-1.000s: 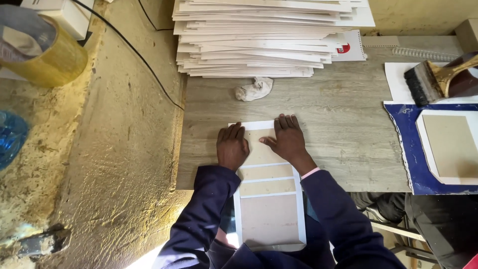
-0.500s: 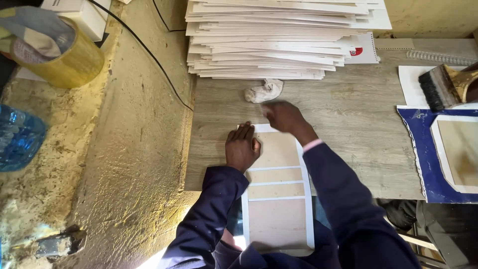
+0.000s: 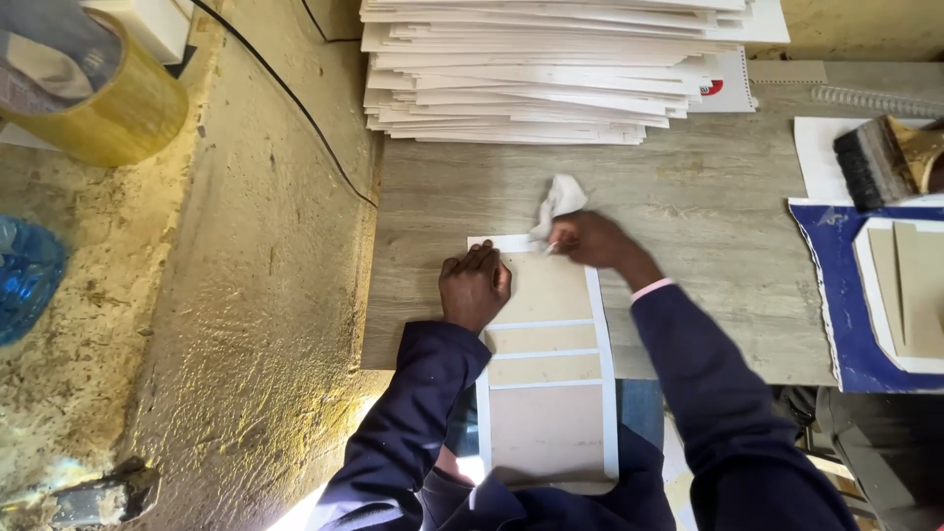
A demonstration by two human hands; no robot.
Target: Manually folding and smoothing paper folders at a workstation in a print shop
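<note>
Left hand (image 3: 474, 287) pressing flat, fingers together, on the board cover (image 3: 543, 354) lying at the counter (image 3: 708, 197) edge, right hand (image 3: 588, 239) pinching a white cloth (image 3: 559, 202) at its top border, wiping apparently just begun, lower panels unwiped.

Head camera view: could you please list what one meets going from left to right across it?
Blue plastic bottle → roll of yellow tape → black cable → left hand → white rag in the right hand → brush
</note>
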